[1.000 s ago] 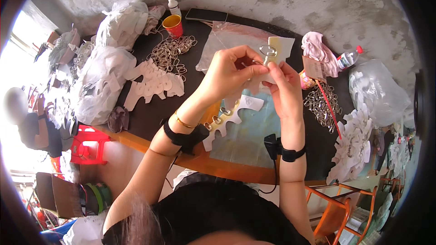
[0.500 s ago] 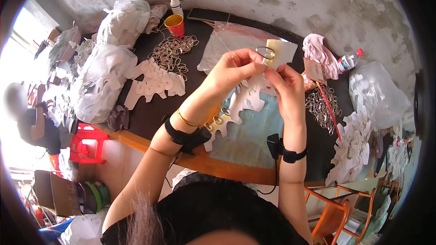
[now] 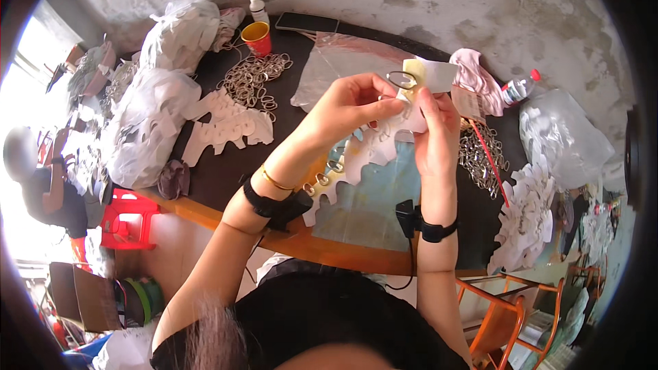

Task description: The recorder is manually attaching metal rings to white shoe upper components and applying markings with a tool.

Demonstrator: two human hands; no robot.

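Observation:
My left hand [image 3: 351, 106] and my right hand [image 3: 433, 130] are raised together above the round dark table [image 3: 219, 171]. Between their fingertips they pinch a white scalloped cut-out piece [image 3: 394, 133] with a metal ring clip [image 3: 403, 80] at its top. The left thumb and fingers press at the ring; the right fingers hold the piece's right edge. A strip of the same white scalloped pieces with metal rings [image 3: 327, 181] hangs down from it toward the table edge. Both wrists wear black bands.
On the table lie a pile of metal rings [image 3: 257, 79], white cut-outs [image 3: 223, 127], a yellow cup [image 3: 257, 35], a spray bottle [image 3: 258, 8], a dark phone [image 3: 306, 22], clear plastic bags [image 3: 569, 137], a pink cloth [image 3: 476, 75]. Another person [image 3: 41, 178] sits at left near a red stool [image 3: 127, 216]. Orange chair frame [image 3: 497, 315] at lower right.
Both hands have stayed joined on the white piece and shifted slightly right and up; the ring clip now sits at the left fingertips.

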